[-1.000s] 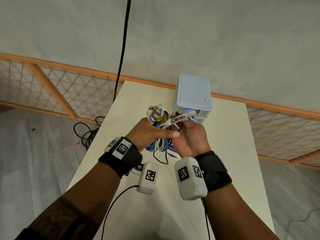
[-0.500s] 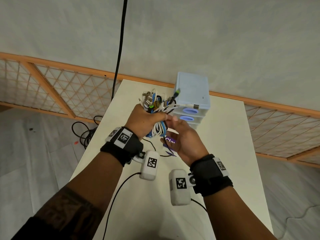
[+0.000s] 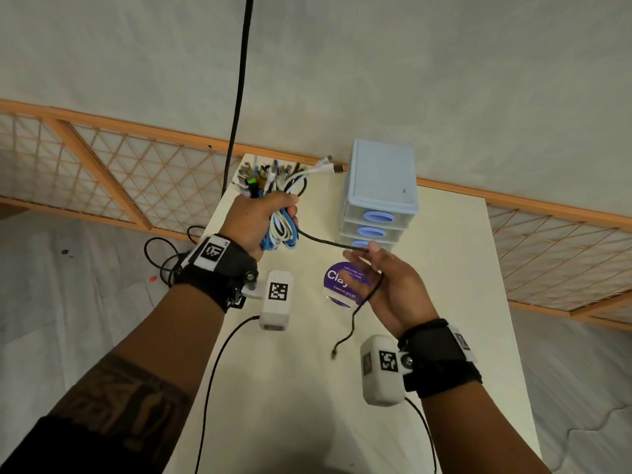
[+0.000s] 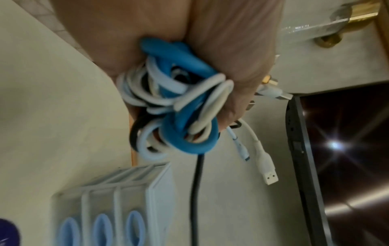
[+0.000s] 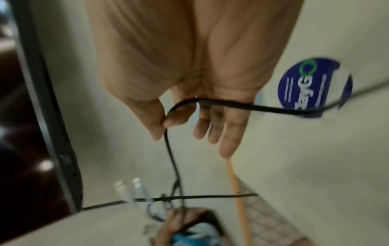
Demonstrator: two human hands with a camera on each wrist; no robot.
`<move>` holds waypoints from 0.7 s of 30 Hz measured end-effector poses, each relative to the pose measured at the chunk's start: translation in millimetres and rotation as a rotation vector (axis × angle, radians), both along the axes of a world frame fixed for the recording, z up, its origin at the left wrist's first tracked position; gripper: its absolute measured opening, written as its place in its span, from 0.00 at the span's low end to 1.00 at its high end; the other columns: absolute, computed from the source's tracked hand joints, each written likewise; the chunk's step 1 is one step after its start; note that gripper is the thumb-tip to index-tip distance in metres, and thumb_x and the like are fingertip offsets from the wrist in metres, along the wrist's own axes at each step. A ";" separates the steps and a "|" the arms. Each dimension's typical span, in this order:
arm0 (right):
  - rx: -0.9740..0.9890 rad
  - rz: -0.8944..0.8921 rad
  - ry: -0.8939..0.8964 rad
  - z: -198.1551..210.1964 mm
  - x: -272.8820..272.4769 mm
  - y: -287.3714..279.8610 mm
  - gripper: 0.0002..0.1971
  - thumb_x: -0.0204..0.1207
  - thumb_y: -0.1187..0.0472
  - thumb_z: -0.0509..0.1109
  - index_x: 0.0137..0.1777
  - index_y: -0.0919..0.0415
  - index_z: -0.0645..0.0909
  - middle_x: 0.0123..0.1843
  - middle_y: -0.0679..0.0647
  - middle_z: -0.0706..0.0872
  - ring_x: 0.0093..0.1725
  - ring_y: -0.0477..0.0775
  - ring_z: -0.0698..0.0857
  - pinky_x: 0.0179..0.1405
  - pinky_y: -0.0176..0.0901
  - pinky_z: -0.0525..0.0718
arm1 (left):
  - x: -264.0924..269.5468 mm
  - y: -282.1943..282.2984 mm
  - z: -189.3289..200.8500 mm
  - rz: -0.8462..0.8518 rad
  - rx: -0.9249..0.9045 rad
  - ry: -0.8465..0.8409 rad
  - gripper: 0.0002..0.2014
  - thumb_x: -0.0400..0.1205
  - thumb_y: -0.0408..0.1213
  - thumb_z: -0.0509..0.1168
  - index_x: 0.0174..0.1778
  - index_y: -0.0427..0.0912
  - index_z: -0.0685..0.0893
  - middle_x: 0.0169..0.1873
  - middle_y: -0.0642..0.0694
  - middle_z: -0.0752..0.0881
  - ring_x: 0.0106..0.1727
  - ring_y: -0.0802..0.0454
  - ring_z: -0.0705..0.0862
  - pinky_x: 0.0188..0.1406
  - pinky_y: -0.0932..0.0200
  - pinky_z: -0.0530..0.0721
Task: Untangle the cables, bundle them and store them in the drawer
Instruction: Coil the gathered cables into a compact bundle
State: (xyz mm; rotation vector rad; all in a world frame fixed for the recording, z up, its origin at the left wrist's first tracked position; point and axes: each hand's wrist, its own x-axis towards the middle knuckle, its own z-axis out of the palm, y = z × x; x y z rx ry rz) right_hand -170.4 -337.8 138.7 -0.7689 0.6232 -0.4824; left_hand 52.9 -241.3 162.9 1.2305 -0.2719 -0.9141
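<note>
My left hand (image 3: 260, 217) grips a bundle of cables (image 3: 280, 227), blue, white and black loops (image 4: 179, 106), held above the table's far left part, their plugs sticking up. A thin black cable (image 3: 328, 242) runs from the bundle to my right hand (image 3: 383, 285). Thumb and forefinger pinch that black cable (image 5: 221, 104); the other fingers are straight. Its free end (image 3: 337, 350) dangles below the hand. The pale blue drawer unit (image 3: 379, 196) with three shut drawers stands at the table's far side, just beyond the right hand.
A round purple sticker (image 3: 342, 285) lies on the white table (image 3: 307, 405) under my right hand. A black cable (image 3: 239, 80) hangs along the wall. More black cable (image 3: 164, 254) is coiled on the floor left of the table. A wooden lattice (image 3: 119, 179) lines the wall.
The hands have moved apart. My left hand lifted the bundle up and away to the left; my right hand drew the black cable out toward me and to the right.
</note>
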 end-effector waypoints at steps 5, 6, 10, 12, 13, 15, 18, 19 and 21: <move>0.175 -0.061 -0.151 25.5 27.7 -4.8 0.22 0.91 0.55 0.57 0.33 0.59 0.75 0.73 0.65 0.84 0.78 0.60 0.81 0.80 0.62 0.72 | -27.5 2.1 -12.8 -0.068 0.171 -0.086 0.14 0.65 0.44 0.85 0.33 0.42 0.87 0.30 0.43 0.85 0.33 0.44 0.84 0.44 0.49 0.84; 0.196 -0.058 -0.148 27.9 32.5 -4.7 0.22 0.92 0.54 0.55 0.34 0.59 0.72 0.73 0.66 0.83 0.78 0.60 0.80 0.77 0.61 0.74 | -33.8 2.1 -12.1 -0.086 0.176 -0.124 0.13 0.65 0.45 0.86 0.32 0.45 0.88 0.31 0.44 0.87 0.35 0.44 0.85 0.46 0.49 0.85; 0.252 -0.053 -0.134 34.0 41.1 -4.4 0.20 0.93 0.54 0.53 0.40 0.59 0.74 0.64 0.64 0.85 0.77 0.61 0.79 0.67 0.58 0.77 | -52.4 5.3 -1.2 -0.140 0.088 -0.183 0.11 0.66 0.46 0.84 0.40 0.49 0.95 0.40 0.49 0.94 0.44 0.54 0.93 0.55 0.53 0.86; 0.306 -0.062 -0.178 35.1 40.6 -3.6 0.18 0.92 0.55 0.54 0.42 0.61 0.76 0.53 0.60 0.86 0.72 0.62 0.78 0.72 0.58 0.76 | -55.2 7.2 1.6 -0.172 0.051 -0.217 0.20 0.66 0.43 0.84 0.54 0.48 0.93 0.52 0.49 0.95 0.57 0.53 0.93 0.63 0.53 0.87; 0.314 -0.059 -0.205 35.2 40.5 -2.6 0.17 0.92 0.56 0.54 0.44 0.61 0.77 0.50 0.59 0.86 0.72 0.62 0.78 0.75 0.59 0.75 | -56.4 7.7 2.8 -0.183 0.052 -0.253 0.21 0.68 0.39 0.84 0.57 0.48 0.92 0.53 0.50 0.95 0.59 0.54 0.92 0.62 0.55 0.87; 0.279 -0.034 -0.245 34.3 41.3 0.4 0.14 0.92 0.59 0.54 0.52 0.64 0.79 0.55 0.61 0.86 0.74 0.65 0.77 0.81 0.64 0.71 | -58.9 7.5 3.2 -0.231 0.067 -0.344 0.21 0.70 0.35 0.84 0.59 0.47 0.91 0.55 0.50 0.95 0.60 0.55 0.92 0.61 0.58 0.87; 0.158 0.006 -0.194 32.9 44.2 7.0 0.19 0.90 0.70 0.50 0.72 0.72 0.77 0.73 0.70 0.82 0.76 0.71 0.80 0.77 0.70 0.76 | -63.1 6.7 2.0 -0.295 0.042 -0.387 0.26 0.70 0.31 0.85 0.65 0.42 0.89 0.58 0.46 0.93 0.63 0.50 0.91 0.66 0.50 0.88; 0.137 0.000 -0.186 31.7 45.0 7.5 0.23 0.87 0.74 0.48 0.77 0.72 0.74 0.75 0.72 0.80 0.76 0.74 0.80 0.77 0.72 0.75 | -63.4 5.6 0.9 -0.289 0.048 -0.397 0.26 0.70 0.31 0.85 0.65 0.42 0.89 0.58 0.45 0.94 0.62 0.49 0.91 0.66 0.48 0.88; 0.124 -0.024 -0.203 29.6 45.5 5.5 0.26 0.85 0.77 0.47 0.81 0.73 0.69 0.79 0.74 0.76 0.78 0.76 0.77 0.80 0.73 0.72 | -64.2 2.0 -0.7 -0.243 0.067 -0.426 0.23 0.72 0.33 0.84 0.63 0.43 0.90 0.56 0.45 0.94 0.61 0.48 0.92 0.66 0.45 0.88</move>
